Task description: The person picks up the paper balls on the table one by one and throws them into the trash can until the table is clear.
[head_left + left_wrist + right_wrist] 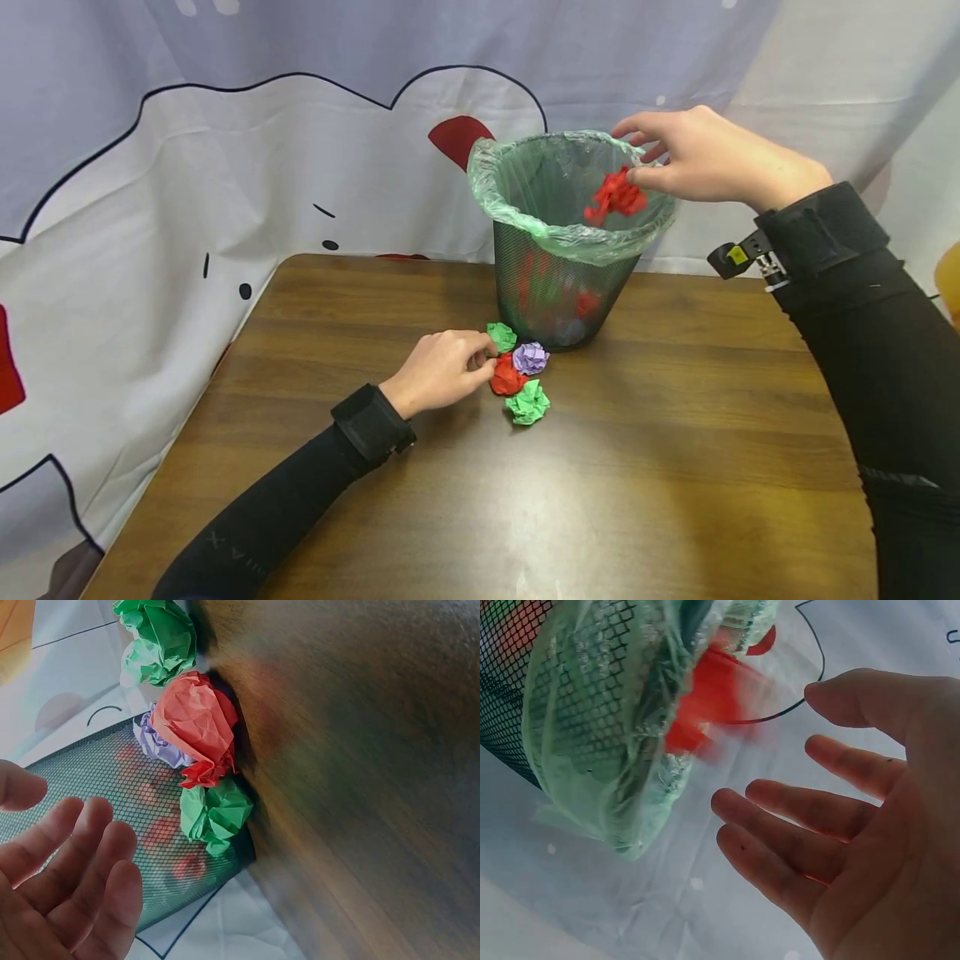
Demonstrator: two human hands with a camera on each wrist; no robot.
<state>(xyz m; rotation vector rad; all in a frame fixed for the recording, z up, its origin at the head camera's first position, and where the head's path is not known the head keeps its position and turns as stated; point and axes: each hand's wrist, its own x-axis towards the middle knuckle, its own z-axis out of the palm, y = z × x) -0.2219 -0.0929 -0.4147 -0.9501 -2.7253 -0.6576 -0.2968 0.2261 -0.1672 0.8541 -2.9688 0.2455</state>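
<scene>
My right hand (708, 160) is above the right rim of a mesh wastebasket (558, 287), fingers loosely spread. A crumpled red paper ball (618, 197) is in the air at the basket's mouth; the right wrist view shows it blurred (712, 701) and apart from the fingers (810, 806). On the table, my left hand (442, 371) is beside several crumpled paper balls: a green one (501, 337) against the basket, a purple one (531, 358), a red one (508, 377) and another green one (528, 403). Its bent fingers (120, 896) hold nothing.
A pale green plastic liner (600, 244) folds over the basket's rim. Through the mesh, red and other coloured paper shows inside. The basket stands at the back of the wooden table (675, 433), before a patterned curtain (225, 167). Something yellow (951, 283) is at the right edge.
</scene>
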